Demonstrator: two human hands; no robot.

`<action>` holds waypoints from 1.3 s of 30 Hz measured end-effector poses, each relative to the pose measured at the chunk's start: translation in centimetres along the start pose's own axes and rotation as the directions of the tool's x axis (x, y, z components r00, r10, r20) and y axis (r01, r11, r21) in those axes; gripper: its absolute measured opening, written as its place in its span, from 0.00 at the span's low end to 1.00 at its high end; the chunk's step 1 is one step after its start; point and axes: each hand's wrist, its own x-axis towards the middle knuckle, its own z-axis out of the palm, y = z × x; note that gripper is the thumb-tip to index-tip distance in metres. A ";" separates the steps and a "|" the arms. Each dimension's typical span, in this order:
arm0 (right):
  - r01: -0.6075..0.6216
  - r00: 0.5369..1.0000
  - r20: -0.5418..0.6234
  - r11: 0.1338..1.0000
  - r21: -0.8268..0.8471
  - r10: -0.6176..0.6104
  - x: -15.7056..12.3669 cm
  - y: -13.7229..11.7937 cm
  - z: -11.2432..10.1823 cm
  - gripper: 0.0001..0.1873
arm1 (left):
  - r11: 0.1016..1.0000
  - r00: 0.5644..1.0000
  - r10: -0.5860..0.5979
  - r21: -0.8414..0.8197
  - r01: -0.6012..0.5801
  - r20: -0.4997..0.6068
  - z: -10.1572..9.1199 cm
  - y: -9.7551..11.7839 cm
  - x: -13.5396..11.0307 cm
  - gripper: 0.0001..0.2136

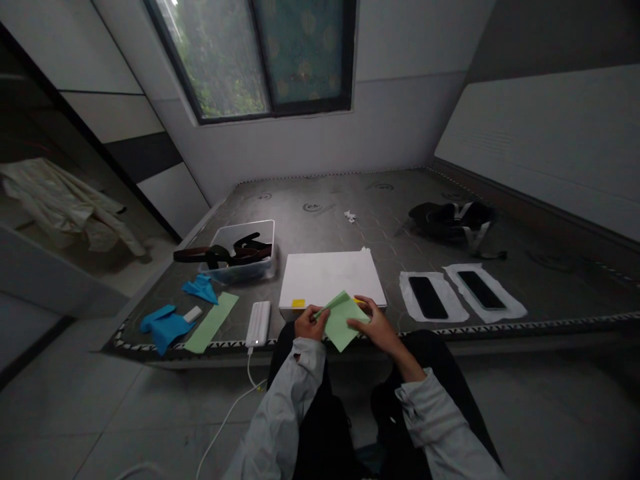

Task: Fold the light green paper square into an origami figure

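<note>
A light green sheet of paper [341,327], folded into a roughly diamond shape, is held up between my two hands just in front of the white box [330,273]. My left hand [311,324] pinches its left corner, thumb on top. On the right side, my right hand [374,324] grips the paper between thumb and fingers. Some fingertips are hidden behind the paper. Yellow patches show on the near edge of the box, by both hands.
Left of the box are a white power bank [259,323] with a cable, a green paper strip [213,323], blue folded paper [167,329] and a clear bin [245,267] holding belts. Two phones [428,297] on white cloths and a dark cap [453,220] lie to the right.
</note>
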 end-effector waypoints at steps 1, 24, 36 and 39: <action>-0.027 1.000 -0.001 1.000 -0.005 0.027 0.0 0.1 0.2 0.35 | 1.000 1.000 -0.012 -0.023 0.013 0.021 0.0 0.0 0.0 0.13; 0.010 0.997 0.077 0.964 -0.264 0.010 -0.1 -0.9 -0.3 0.29 | 0.983 0.974 0.026 0.170 -0.065 0.224 0.1 -1.0 0.3 0.14; 0.145 0.978 0.199 0.864 -0.482 -0.053 -0.7 -1.4 -0.6 0.20 | 0.981 0.982 0.030 0.182 -0.064 0.185 -0.3 -0.7 0.1 0.16; 0.156 0.983 0.159 0.887 -0.435 -0.095 -0.6 -1.3 -0.4 0.25 | 0.983 0.968 0.058 0.154 -0.097 0.244 -0.3 -1.0 0.5 0.20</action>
